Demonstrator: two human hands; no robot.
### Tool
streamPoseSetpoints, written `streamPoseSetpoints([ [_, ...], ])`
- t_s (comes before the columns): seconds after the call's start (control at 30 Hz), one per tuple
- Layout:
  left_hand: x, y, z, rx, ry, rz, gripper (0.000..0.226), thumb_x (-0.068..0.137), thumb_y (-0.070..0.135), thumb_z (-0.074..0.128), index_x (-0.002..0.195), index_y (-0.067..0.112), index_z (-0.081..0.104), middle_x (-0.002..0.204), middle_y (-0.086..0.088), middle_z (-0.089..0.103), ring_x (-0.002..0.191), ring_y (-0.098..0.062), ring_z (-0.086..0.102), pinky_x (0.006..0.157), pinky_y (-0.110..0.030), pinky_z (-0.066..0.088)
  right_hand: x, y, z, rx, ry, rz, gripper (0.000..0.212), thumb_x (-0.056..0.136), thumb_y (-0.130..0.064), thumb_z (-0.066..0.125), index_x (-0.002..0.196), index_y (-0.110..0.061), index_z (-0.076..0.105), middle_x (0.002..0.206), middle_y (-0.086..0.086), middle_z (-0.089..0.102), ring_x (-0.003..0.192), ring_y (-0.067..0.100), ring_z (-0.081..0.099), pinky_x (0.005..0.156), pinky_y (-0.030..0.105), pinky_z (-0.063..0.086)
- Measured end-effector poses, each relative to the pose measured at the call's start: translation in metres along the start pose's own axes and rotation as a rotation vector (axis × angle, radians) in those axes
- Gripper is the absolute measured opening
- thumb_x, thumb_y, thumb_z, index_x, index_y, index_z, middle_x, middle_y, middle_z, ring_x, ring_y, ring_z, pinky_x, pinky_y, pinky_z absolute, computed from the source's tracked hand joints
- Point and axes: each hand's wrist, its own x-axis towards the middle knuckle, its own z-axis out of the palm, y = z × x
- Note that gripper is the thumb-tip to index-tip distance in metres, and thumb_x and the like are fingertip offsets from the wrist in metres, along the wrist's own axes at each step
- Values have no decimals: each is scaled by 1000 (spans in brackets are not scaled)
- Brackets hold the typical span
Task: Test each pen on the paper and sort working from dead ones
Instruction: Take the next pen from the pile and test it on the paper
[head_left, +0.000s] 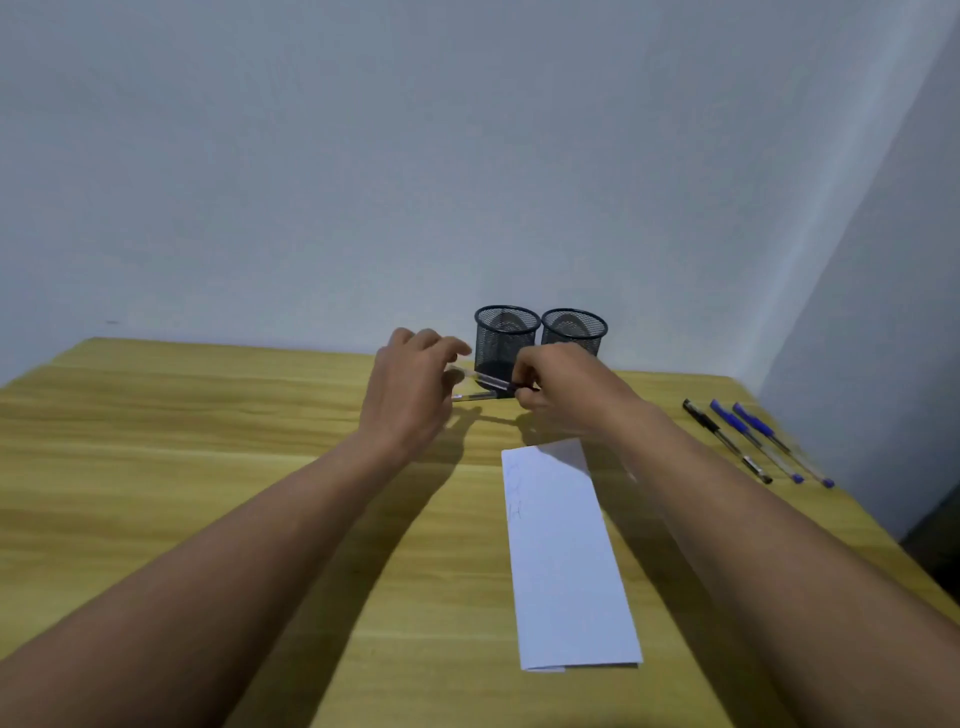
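right in front of the left cup (506, 338) both hands are on one clear pen (485, 378), left hand (410, 384) pinching the pale end, right hand (558, 389) gripping the dark end. another pen (475, 396) lies flat on the desk (208, 467) just under it. right cup (574, 332) touches the left cup; both mesh, look empty as far as i can see. paper (563, 561) sits nearer than the cups with faint scribbles. three pens (753, 441), one black and two blue, lie well right of the cups.
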Motion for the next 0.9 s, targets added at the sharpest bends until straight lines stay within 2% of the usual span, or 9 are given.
streamPoseSetpoints([
  [0.1, 0, 25, -19, -114, 181, -86, 47, 87, 21, 71, 131, 24, 57, 115, -3, 57, 104, -24, 49, 87, -36, 45, -17, -3, -14, 111, 100, 37, 24, 87, -16, 60, 107, -24, 71, 87, -9, 63, 84, 18, 60, 72, 33, 47],
  [0.17, -4, 44, -29, -285, 211, -188, 45, 88, 25, 68, 130, 27, 53, 113, 1, 57, 103, -17, 52, 86, -31, 44, -32, -9, -22, 212, 154, 74, 23, 89, -15, 60, 105, -24, 73, 76, -13, 60, 71, 10, 56, 65, 27, 39],
  [0.3, -14, 69, -39, -551, -16, -358, 13, 93, 29, 62, 100, 24, 72, 89, 8, 73, 89, -10, 67, 83, -30, 52, -61, -24, -32, 572, 276, 192, 8, 86, -11, 66, 88, -19, 66, 66, -7, 65, 61, 8, 62, 63, 25, 48],
  [0.4, -24, 74, -40, -711, -176, -400, 25, 92, 43, 60, 89, 24, 76, 86, 7, 76, 89, -13, 70, 87, -37, 56, -77, -35, -36, 974, 375, 286, 10, 86, -6, 73, 87, -13, 66, 77, 4, 69, 73, 20, 68, 68, 31, 56],
  [0.47, -30, 78, -46, -916, -252, -452, 20, 94, 39, 63, 89, 25, 76, 85, 4, 74, 84, -17, 69, 84, -38, 57, -85, -42, -37, 1194, 387, 332, 11, 87, -1, 72, 83, -10, 67, 77, 7, 70, 75, 20, 68, 71, 28, 60],
  [0.53, -33, 80, -51, -1084, -260, -483, 10, 95, 21, 66, 93, 20, 75, 81, 1, 72, 78, -15, 65, 79, -30, 58, -92, -48, -35, 1285, 390, 361, 12, 87, 0, 72, 81, -10, 68, 74, 8, 69, 73, 19, 67, 76, 30, 61],
  [0.63, -33, 77, -58, -1192, -192, -522, 9, 91, 6, 68, 92, 11, 76, 81, -7, 73, 77, -16, 66, 77, -24, 60, -95, -55, -31, 1404, 380, 366, 6, 89, -4, 73, 85, -8, 72, 74, 6, 73, 72, 16, 71, 73, 26, 62],
  [0.8, -31, 67, -66, -1243, -173, -566, 13, 88, 0, 70, 100, -1, 75, 90, -15, 73, 76, -15, 67, 81, -23, 59, -93, -65, -27, 1467, 395, 351, 10, 90, -4, 71, 81, -6, 73, 71, 5, 74, 67, 13, 72, 71, 23, 62],
  [0.9, -30, 59, -66, -1182, -163, -549, 8, 88, 1, 69, 94, 1, 75, 81, -14, 71, 73, -17, 64, 79, -23, 59, -88, -69, -25, 1424, 392, 329, 11, 90, -3, 71, 79, -5, 73, 69, 6, 74, 66, 14, 72, 69, 23, 61],
])
